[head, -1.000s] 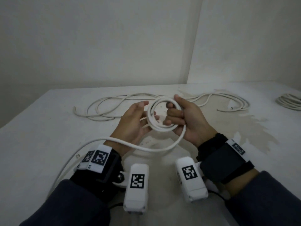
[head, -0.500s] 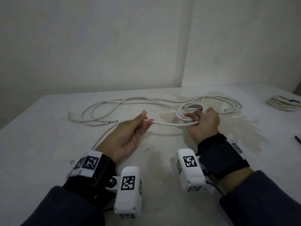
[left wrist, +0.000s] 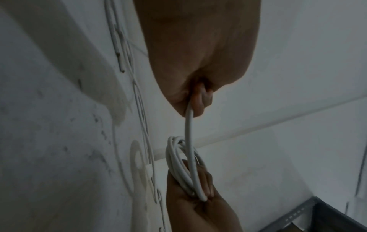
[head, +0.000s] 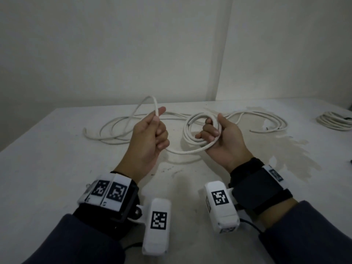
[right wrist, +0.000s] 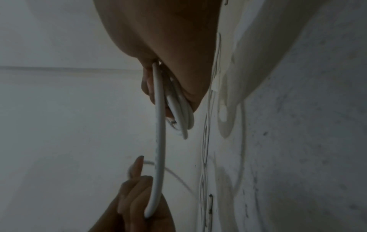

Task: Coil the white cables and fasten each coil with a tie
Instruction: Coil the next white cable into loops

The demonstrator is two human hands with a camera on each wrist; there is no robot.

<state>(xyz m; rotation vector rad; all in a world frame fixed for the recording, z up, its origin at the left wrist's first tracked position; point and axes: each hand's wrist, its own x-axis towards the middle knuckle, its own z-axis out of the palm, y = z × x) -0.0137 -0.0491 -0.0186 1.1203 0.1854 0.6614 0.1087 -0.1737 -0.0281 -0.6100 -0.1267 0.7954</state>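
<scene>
My right hand [head: 217, 134] grips a small coil of white cable [head: 192, 130], held upright above the table; the same coil [left wrist: 184, 169] shows in the left wrist view and again as the coil [right wrist: 178, 109] in the right wrist view. From the coil a slack strand [head: 182, 151] sags across to my left hand [head: 154, 128], whose curled fingers and thumb hold the cable [right wrist: 158, 157]. Above the left hand the cable arches up in a raised loop [head: 150, 99] and runs back down to the table. No tie shows in any view.
More loose white cable [head: 106, 130] lies in loops on the white table [head: 47, 164], behind both hands and toward the right [head: 274, 124]. A finished coil [head: 335, 121] sits at the far right edge. Walls meet in a corner behind the table.
My left hand has closed round the cable and lifted, raising a loop of it. My right hand has turned palm-up and the coil now stands more upright. The view has tilted down slightly.
</scene>
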